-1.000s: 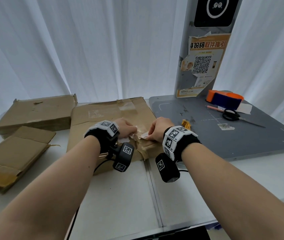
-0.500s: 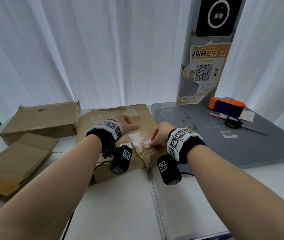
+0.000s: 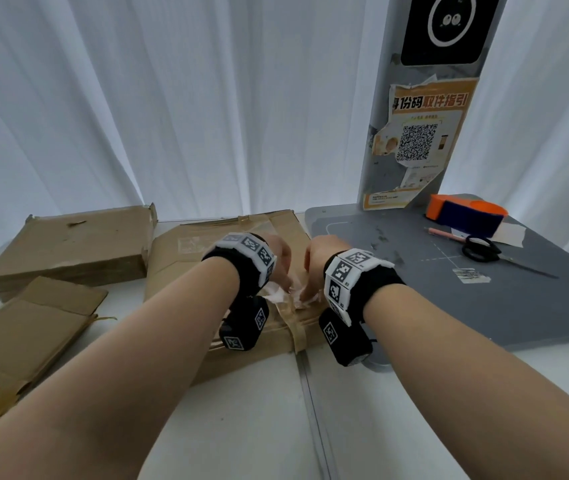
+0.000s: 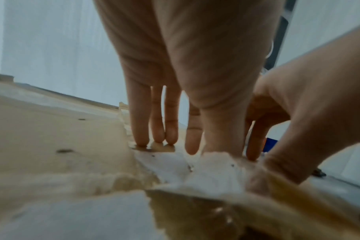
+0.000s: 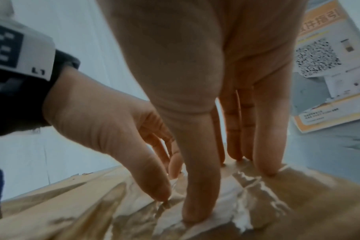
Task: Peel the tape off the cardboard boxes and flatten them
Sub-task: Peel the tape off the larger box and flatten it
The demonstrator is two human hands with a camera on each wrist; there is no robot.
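A flat brown cardboard box (image 3: pixel 207 258) lies in the middle of the white table. Crumpled tape with torn white paper (image 3: pixel 288 296) runs over its near edge. My left hand (image 3: pixel 285 282) and right hand (image 3: pixel 307 292) meet on that tape. In the left wrist view the left hand (image 4: pixel 185 146) has straight fingers (image 4: pixel 141 138) with their tips on the box top. The right hand (image 5: pixel 212 178) also stands on straight fingers, thumb tip pressed into the tape (image 5: pixel 226 211). The left thumb (image 5: pixel 160 193) touches the tape beside it. Neither hand visibly pinches anything.
A closed box (image 3: pixel 71 247) and a flattened one (image 3: pixel 23 341) lie at the left. On the grey mat (image 3: pixel 449 306) at the right are scissors (image 3: pixel 480 249), a pen (image 3: pixel 444 233) and an orange-blue tape dispenser (image 3: pixel 466 214). A post with a poster (image 3: pixel 418 140) stands behind, before white curtains.
My left hand came back from further up the box top to the torn tape, close beside the right hand. The right hand's pinch on the tape has given way to straight, pressing fingers.
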